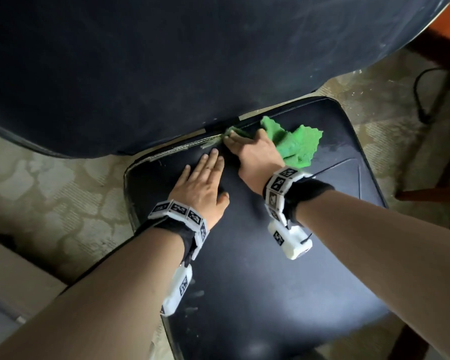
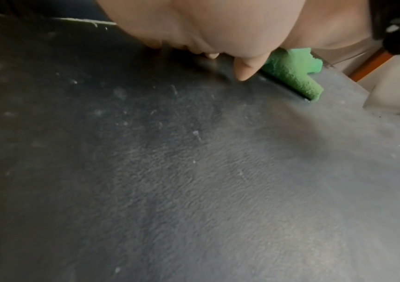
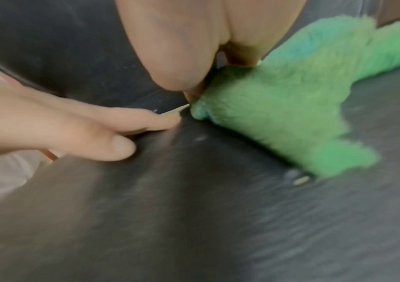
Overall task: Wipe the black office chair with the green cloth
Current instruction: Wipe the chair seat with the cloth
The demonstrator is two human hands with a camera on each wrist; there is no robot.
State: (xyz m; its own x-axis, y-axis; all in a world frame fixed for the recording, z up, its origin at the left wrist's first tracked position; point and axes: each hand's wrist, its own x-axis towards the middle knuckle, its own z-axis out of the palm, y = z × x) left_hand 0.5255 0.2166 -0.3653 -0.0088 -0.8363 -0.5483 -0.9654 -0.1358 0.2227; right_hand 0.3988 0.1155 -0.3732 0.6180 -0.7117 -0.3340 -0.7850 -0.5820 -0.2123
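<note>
While your right hand (image 1: 255, 154) is pressing the green cloth (image 1: 294, 146) with straight fingers into the back seam of the black office chair (image 1: 257, 255), your left hand (image 1: 203, 185) is resting flat beside it. Dusty specks are remaining; the wiping seems partly done.

There was one black office chair (image 1: 257, 255); one green cloth (image 1: 294, 145) lay on it; two hands, the left hand (image 1: 202, 187) and the right hand (image 1: 255, 152); two wrist bands with printed markers.
</note>
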